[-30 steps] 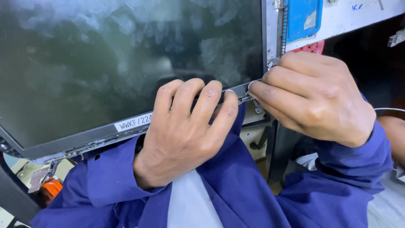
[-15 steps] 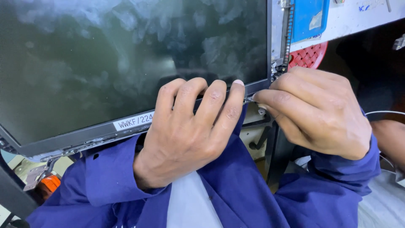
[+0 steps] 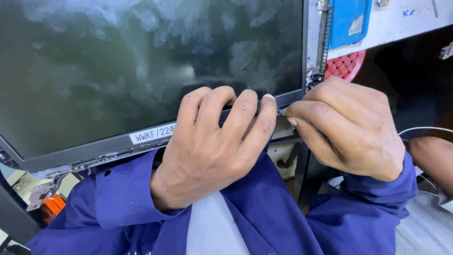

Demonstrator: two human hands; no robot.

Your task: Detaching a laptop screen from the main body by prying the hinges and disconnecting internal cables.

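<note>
A dark, smudged display panel (image 3: 141, 66) fills the upper left, tilted, with a white label strip (image 3: 152, 133) on its lower bezel. My left hand (image 3: 212, 146) curls its fingers over the panel's lower edge, gripping it near the right corner. Just right of it, my right hand (image 3: 347, 127) pinches the panel's lower right corner with fingertips pressed together; whatever small part lies between them is hidden. Both arms wear blue sleeves.
A metal hinge bracket (image 3: 321, 42) runs up the panel's right side. Behind it are a blue box (image 3: 349, 19) on a white shelf (image 3: 410, 16) and a red woven basket (image 3: 347, 63). An orange object (image 3: 52, 208) sits lower left. Another person's arm (image 3: 432, 158) shows at right.
The panel's corner and my right hand have drifted slightly downward and to the right in view. My left hand keeps the same grip on the lower edge.
</note>
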